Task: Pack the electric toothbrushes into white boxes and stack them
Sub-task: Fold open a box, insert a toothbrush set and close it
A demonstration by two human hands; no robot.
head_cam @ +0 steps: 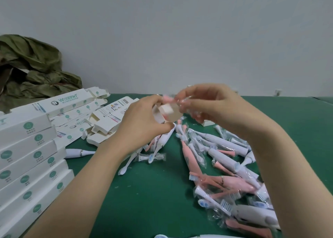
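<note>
My left hand (144,118) grips the open end of a white box (168,112), raised above the green table (144,192). My right hand (207,104) pinches a pink brush part in a clear plastic wrap (180,101) right at the box's mouth. How far the pink piece sits inside the box is hidden by my fingers. Loose pink and white electric toothbrushes (225,165) and wrapped brush heads lie in a heap on the table under and right of my hands. A stack of closed white boxes (27,165) stands at the left.
Several open, unfilled white boxes (100,122) lie at the back left beside the stack. A crumpled green cloth bag (30,68) sits in the far left corner against the grey wall. One white toothbrush handle (77,153) lies alone near the stack.
</note>
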